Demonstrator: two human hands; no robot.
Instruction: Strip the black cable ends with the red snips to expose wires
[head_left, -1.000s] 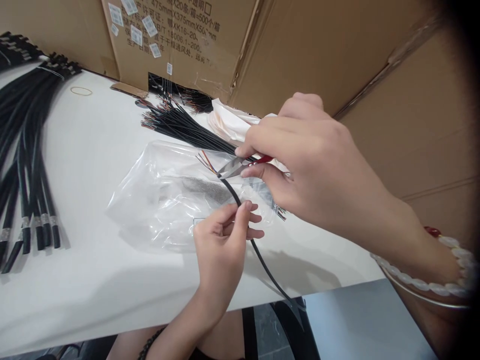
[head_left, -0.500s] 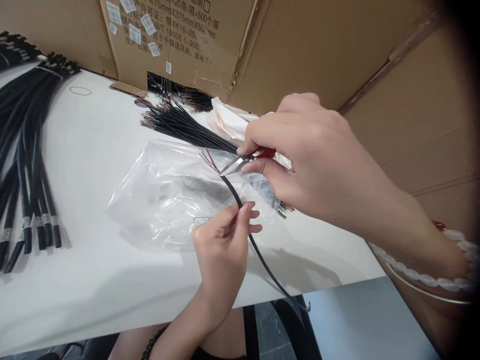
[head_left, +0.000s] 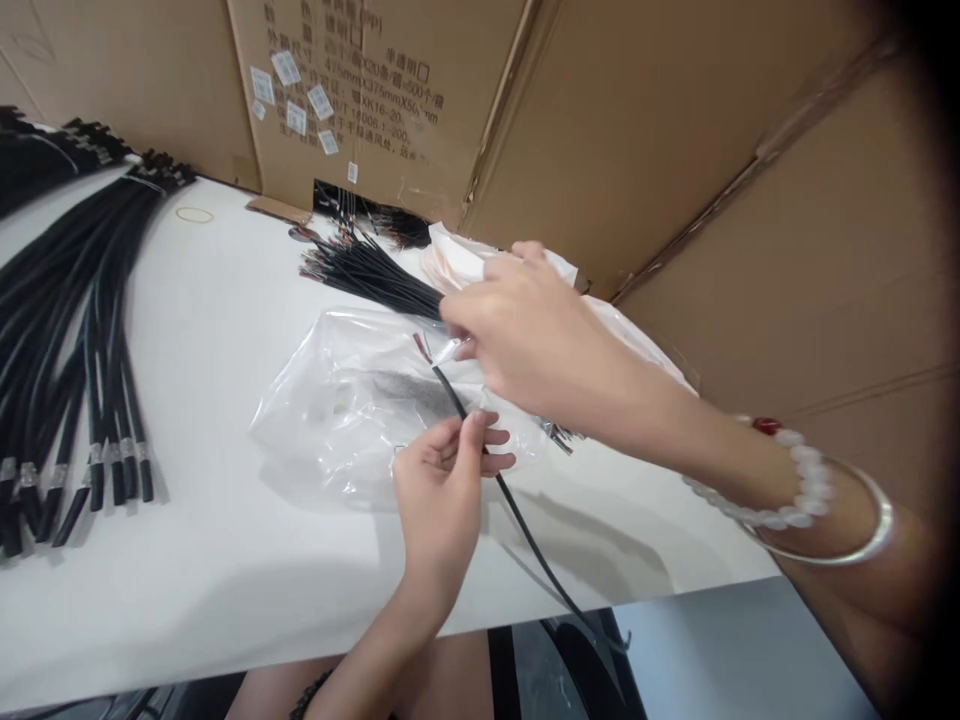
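Observation:
My left hand (head_left: 442, 485) pinches a thin black cable (head_left: 525, 530) between thumb and forefinger, above a clear plastic bag (head_left: 337, 400) on the white table (head_left: 225, 590). The cable's stripped tip (head_left: 421, 345) shows coloured wires and points up to the left. Its other end hangs over the table's front edge. My right hand (head_left: 525, 335) hovers just right of that tip with its fingers curled. The red-handled snips it held are hidden under the fingers. A bundle of thin black cables (head_left: 367, 272) lies just beyond its fingertips.
Thick black cables with taped ends (head_left: 67, 330) fan across the table's left side. A rubber band (head_left: 194, 214) lies at the back. Cardboard walls (head_left: 675, 130) enclose the back and right. White crumpled plastic (head_left: 450, 262) sits behind the bundle.
My right hand moved left and forward over the cable tip, and the snips went out of sight beneath it. The view shifted slightly. My left hand kept its pinch on the cable.

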